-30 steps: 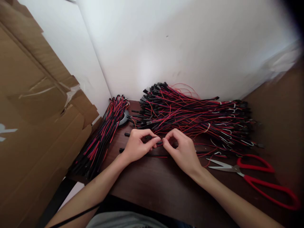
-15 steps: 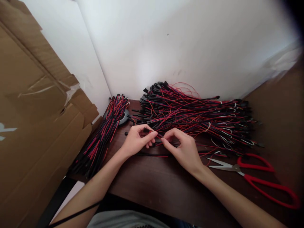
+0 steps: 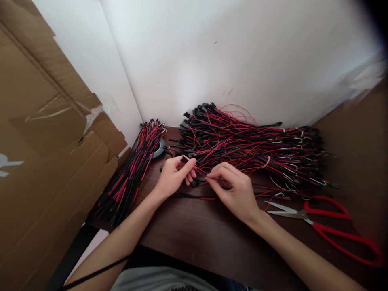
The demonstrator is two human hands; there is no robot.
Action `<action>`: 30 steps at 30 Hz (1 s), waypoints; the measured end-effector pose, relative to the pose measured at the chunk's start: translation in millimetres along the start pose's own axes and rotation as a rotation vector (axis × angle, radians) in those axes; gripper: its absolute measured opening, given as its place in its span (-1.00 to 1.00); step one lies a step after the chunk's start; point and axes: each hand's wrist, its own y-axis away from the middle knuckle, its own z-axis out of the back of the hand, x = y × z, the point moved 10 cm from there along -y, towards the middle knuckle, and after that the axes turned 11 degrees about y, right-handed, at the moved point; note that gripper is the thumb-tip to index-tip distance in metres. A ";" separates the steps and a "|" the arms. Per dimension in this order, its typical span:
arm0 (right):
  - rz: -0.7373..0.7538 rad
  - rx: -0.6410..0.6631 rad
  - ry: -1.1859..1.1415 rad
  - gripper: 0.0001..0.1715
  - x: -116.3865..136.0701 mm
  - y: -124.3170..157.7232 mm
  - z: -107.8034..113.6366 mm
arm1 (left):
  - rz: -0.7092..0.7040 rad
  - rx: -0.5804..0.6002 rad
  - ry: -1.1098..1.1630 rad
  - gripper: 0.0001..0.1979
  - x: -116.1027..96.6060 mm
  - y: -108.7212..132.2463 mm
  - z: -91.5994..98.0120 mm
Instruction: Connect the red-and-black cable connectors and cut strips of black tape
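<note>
Between my two hands runs a thin wire cable point(image 3: 201, 172) with red and dark strands. My left hand point(image 3: 175, 176) pinches it near a small black connector point(image 3: 184, 159) that pokes out above the thumb. The fingertips of my right hand point(image 3: 233, 190) are closed on the same cable a short way to the right. Just behind both hands lies a large pile of wire cables point(image 3: 230, 141), red, purple and black with black connectors at the ends. More loose cables point(image 3: 194, 197) lie on the table under my hands.
Scissors with red handles point(image 3: 306, 215) lie with blades apart at the right. A second bundle of cables point(image 3: 130, 173) leans at the left, over a grey tape roll point(image 3: 159, 149). Cardboard point(image 3: 57, 133) walls the left side; a white wall point(image 3: 218, 60) stands behind the dark wooden table point(image 3: 188, 234).
My left hand's thumb has shifted slightly up and left, and the connector in it has tilted. More of the cable shows between my hands. My right hand has barely moved.
</note>
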 end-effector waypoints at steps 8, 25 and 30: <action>-0.096 -0.035 0.013 -0.71 -8.3 0.2 3.7 | 0.041 0.070 0.002 -0.57 6.5 0.8 -7.5; -0.337 0.090 -0.176 -0.75 -32.4 5.5 -15.0 | -0.007 0.063 -0.031 -0.62 0.7 3.4 -10.8; -0.229 0.081 -0.112 -0.72 -19.8 2.5 -10.5 | -0.020 0.077 -0.038 -0.61 -2.5 5.7 -13.5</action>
